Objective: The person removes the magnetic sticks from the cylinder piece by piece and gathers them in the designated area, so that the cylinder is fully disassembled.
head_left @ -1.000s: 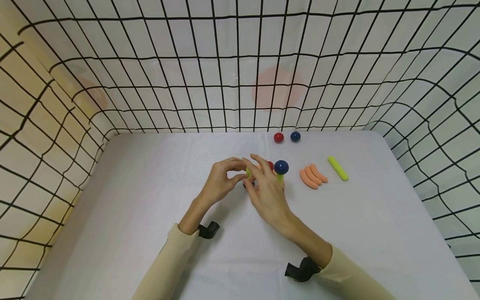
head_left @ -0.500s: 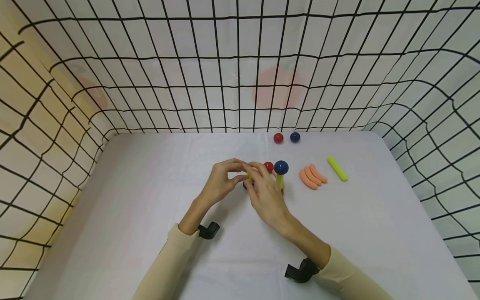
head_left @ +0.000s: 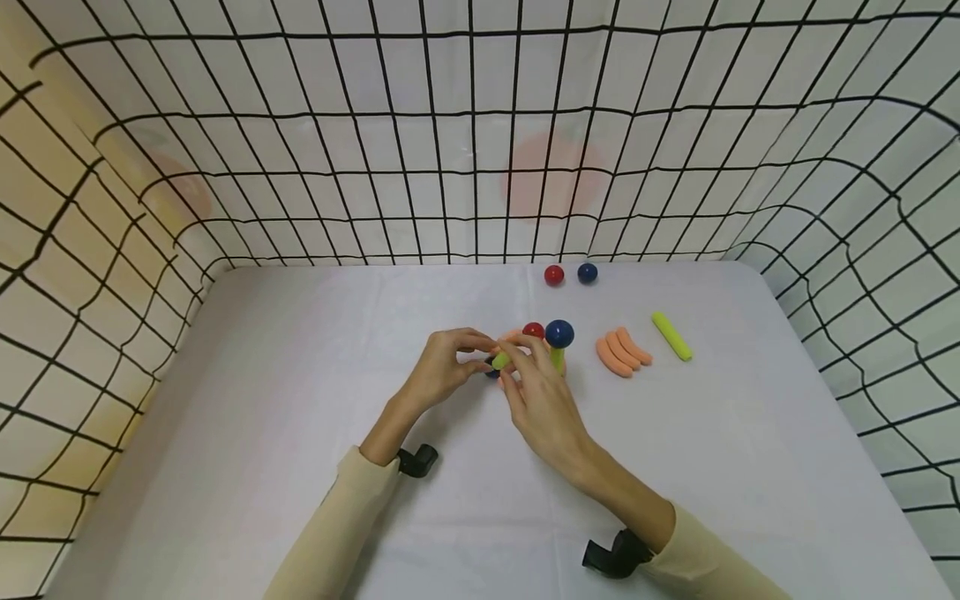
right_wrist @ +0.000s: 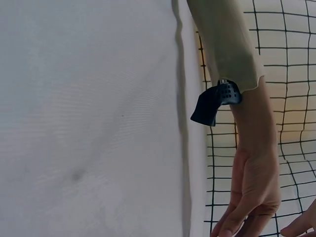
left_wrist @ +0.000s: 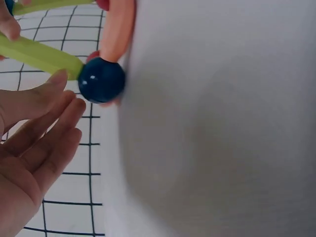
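Note:
My left hand (head_left: 442, 362) pinches a green stick (left_wrist: 42, 57) close to where it meets a blue ball (left_wrist: 101, 80). A curved orange stick (left_wrist: 118, 29) also joins that ball. At the green stick's other end are the fingers of my right hand (head_left: 543, 400), holding it from the right side in the head view. Just beyond the right hand, another green stick (head_left: 557, 358) stands upright with a blue ball (head_left: 559, 333) on top. A red ball (head_left: 533, 331) sits beside it. My fingers hide much of the joined structure.
A loose red ball (head_left: 554, 275) and a loose blue ball (head_left: 587, 272) lie at the table's back. Several curved orange sticks (head_left: 624, 352) and a straight green stick (head_left: 671, 336) lie to the right. Black netting (head_left: 480, 172) surrounds the white table (head_left: 300, 467).
The held green stick has come into clearer view between my hands, its end now showing. My right hand has shifted slightly right and toward me; my left fingers have dipped a little.

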`<state>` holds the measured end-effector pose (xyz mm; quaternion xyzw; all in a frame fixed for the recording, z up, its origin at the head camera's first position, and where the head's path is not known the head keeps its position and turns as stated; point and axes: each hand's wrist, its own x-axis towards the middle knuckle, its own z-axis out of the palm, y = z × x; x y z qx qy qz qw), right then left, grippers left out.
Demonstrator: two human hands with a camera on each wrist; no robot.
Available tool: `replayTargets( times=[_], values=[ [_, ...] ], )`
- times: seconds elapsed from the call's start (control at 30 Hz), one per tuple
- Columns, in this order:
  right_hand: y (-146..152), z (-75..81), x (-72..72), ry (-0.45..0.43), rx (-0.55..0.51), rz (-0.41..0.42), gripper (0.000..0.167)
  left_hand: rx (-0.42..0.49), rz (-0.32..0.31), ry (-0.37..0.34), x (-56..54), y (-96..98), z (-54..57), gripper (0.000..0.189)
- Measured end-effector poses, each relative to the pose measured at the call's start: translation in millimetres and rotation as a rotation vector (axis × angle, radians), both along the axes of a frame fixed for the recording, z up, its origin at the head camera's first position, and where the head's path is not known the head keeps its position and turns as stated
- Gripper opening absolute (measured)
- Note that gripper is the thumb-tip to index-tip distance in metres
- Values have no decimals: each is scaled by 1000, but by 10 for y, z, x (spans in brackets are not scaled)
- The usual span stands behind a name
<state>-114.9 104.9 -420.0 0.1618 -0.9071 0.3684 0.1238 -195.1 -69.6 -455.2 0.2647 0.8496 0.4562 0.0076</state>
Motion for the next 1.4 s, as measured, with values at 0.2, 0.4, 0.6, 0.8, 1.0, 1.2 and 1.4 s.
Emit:
replayTargets(
  times=[0.2, 0.4, 0.6, 0.8, 1.0, 1.2, 1.4],
  values=[
    [59, -15, 66, -18, 31, -29, 40, -62, 9, -65, -24, -5, -60, 24],
    [107, -19, 95, 25, 90, -43, 31, -54, 22, -85, -25, -12, -78, 24],
    [139, -55, 63, 114, 149, -39, 27, -70, 24, -79, -45, -15, -112, 26],
    [162, -74, -20, 188, 225, 1, 24, -99, 31, -75, -40, 5, -105, 28],
    [159, -91, -76, 179, 248, 24, 25, -124, 35, -56, -28, 39, -79, 26],
    [164, -114, -85, 186, 241, 40, 24, -155, 50, -41, -26, 74, -61, 24],
    [175, -106, -33, 214, 264, 47, 22, -189, 51, -24, -9, 116, -31, 23]
  ],
)
